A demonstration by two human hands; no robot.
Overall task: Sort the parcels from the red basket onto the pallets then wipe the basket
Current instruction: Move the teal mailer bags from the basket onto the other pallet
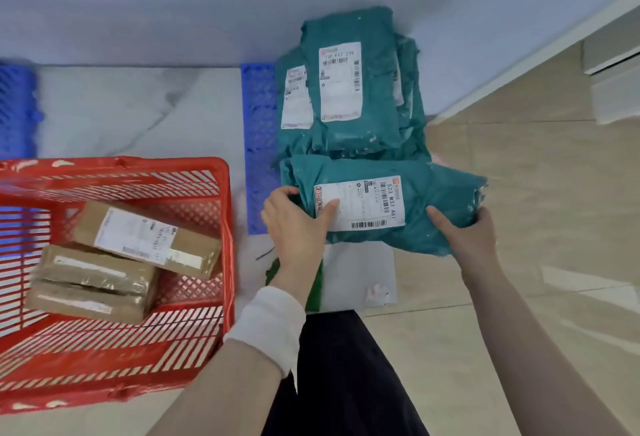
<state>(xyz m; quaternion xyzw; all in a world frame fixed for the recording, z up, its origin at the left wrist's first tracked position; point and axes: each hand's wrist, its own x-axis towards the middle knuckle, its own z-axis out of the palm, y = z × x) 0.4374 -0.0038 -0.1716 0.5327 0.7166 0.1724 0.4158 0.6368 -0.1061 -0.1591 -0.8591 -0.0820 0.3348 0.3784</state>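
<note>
Holding a teal parcel [436,193] at the near end of the blue pallet [259,144].
The left hand [298,224] has its grip clamped on the parcel's left end, thumb pressed on the white label; the right hand [467,231] has its grip clamped on the right end. The parcel's far edge meets the stack of teal parcels [353,89] lying on the pallet by the wall. To the left, the red basket [227,227] stands on the floor with three brown boxes [138,241] inside.
</note>
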